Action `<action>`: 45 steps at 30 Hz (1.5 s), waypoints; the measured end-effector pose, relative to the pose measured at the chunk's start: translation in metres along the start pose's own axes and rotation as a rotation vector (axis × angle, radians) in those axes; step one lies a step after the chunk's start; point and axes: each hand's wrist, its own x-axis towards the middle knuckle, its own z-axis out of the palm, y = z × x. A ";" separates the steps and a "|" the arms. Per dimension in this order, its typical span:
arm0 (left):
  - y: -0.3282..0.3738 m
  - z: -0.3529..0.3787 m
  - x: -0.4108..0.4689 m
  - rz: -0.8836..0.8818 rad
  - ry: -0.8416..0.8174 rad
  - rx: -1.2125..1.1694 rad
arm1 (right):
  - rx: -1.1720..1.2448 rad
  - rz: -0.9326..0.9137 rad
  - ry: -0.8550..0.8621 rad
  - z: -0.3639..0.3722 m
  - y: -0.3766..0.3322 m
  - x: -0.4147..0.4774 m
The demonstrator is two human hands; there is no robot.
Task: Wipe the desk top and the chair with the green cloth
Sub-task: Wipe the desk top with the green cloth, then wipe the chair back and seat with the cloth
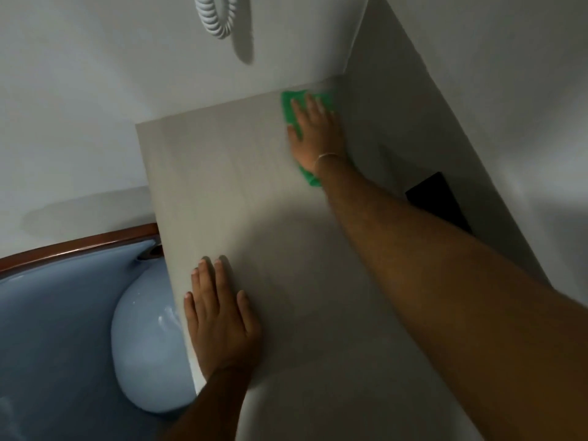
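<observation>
The green cloth (294, 114) lies flat on the far right corner of the desk top (254, 192), close to where the back wall and the side panel meet. Your right hand (313, 132) rests on top of it, palm down and fingers spread. Nothing is pinched: the open hand presses the fabric against the surface, so more of it stays in contact with the desk. Green shows past the fingertips and again below the wrist, which suggests the cloth is loosely folded and longer than the hand. A thin bracelet (329, 155) circles that wrist.

Your right arm is stretched almost straight to get into the corner. That probably explains the left hand (219, 316): it is planted flat near the left edge of the desk, fingers slightly apart and holding nothing, and looks to be taking your weight as you lean.

Left of the desk and below its edge sits the blue chair (63, 313) with a wooden rim; no hand or cloth is on it. A coiled white cord (213, 17) hangs on the wall above, well clear of the wiping. A dark opening (439, 202) shows in the side panel beyond your forearm.

Judged from the pose, you are working the desk corner; the chair remains to be done.
</observation>
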 end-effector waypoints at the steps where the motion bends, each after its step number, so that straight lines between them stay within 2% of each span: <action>1: 0.000 0.000 0.000 -0.001 -0.010 0.006 | 0.002 0.066 0.011 -0.002 0.016 0.001; 5: -0.005 0.001 0.000 -0.023 -0.029 0.050 | 0.025 0.195 0.025 -0.005 0.048 -0.047; 11: 0.002 0.001 0.000 -0.033 -0.038 0.055 | 0.027 0.260 0.050 0.023 0.071 -0.240; 16: 0.001 0.000 -0.001 -0.039 -0.062 0.032 | -0.028 0.395 -0.005 0.038 0.096 -0.396; 20: 0.000 0.000 0.000 -0.028 -0.053 0.036 | 0.005 0.519 0.011 0.045 0.107 -0.471; 24: 0.005 0.004 0.002 -0.036 -0.050 0.028 | 0.022 0.556 0.048 0.044 0.109 -0.476; 28: 0.008 0.001 0.001 -0.025 -0.075 0.001 | 0.011 0.519 0.114 0.049 0.114 -0.480; 34: -0.001 -0.023 -0.013 0.036 -0.087 -0.097 | 0.176 0.604 0.145 0.055 0.107 -0.476; 36: -0.016 -0.040 -0.035 0.088 -0.075 -0.092 | 0.295 0.578 0.160 0.055 0.085 -0.469; 39: -0.057 -0.069 -0.082 0.119 -0.094 0.022 | 0.479 0.451 0.091 0.056 0.032 -0.458; 45: -0.180 -0.152 -0.142 -0.055 -0.086 0.251 | 1.019 0.289 -0.095 0.039 -0.141 -0.463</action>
